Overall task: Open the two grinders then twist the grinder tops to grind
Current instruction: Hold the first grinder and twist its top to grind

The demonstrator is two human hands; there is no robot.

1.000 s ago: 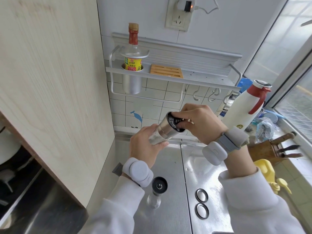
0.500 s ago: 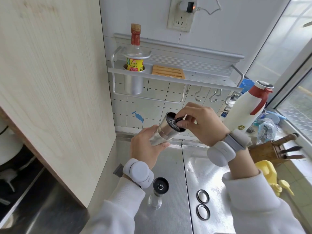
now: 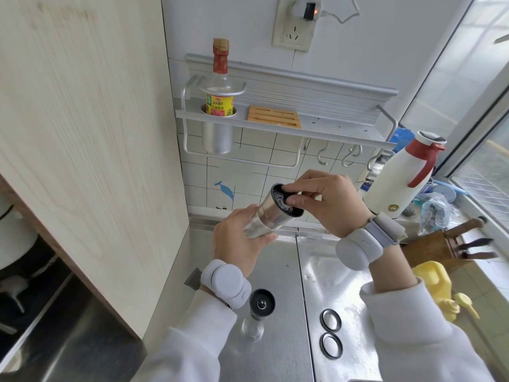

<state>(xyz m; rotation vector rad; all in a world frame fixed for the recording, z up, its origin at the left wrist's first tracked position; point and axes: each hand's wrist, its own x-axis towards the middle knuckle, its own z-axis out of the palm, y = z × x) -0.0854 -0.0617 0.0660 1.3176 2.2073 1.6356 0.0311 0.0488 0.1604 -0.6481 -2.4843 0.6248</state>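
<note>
A steel grinder (image 3: 271, 215) with a clear glass base is held tilted above the steel counter. My left hand (image 3: 237, 241) grips its glass base from below. My right hand (image 3: 327, 204) pinches the small black knob on the grinder's black top with thumb and forefinger. A second grinder (image 3: 257, 312), with a black top and a glass body, stands upright on the counter just below my left wrist. Nothing touches it.
Two black rings (image 3: 330, 330) lie on the counter (image 3: 283, 277) to the right of the standing grinder. A white and red flask (image 3: 399, 177), a wooden knife block (image 3: 446, 244) and a yellow jug (image 3: 438, 288) stand at the right. A wall rack (image 3: 286, 125) holds a bottle. A wooden panel (image 3: 82, 133) fills the left.
My right hand's fingers have shifted on the grinder's top, from wrapping round the rim to pinching the small knob. The grinder stays in my left hand at about the same spot.
</note>
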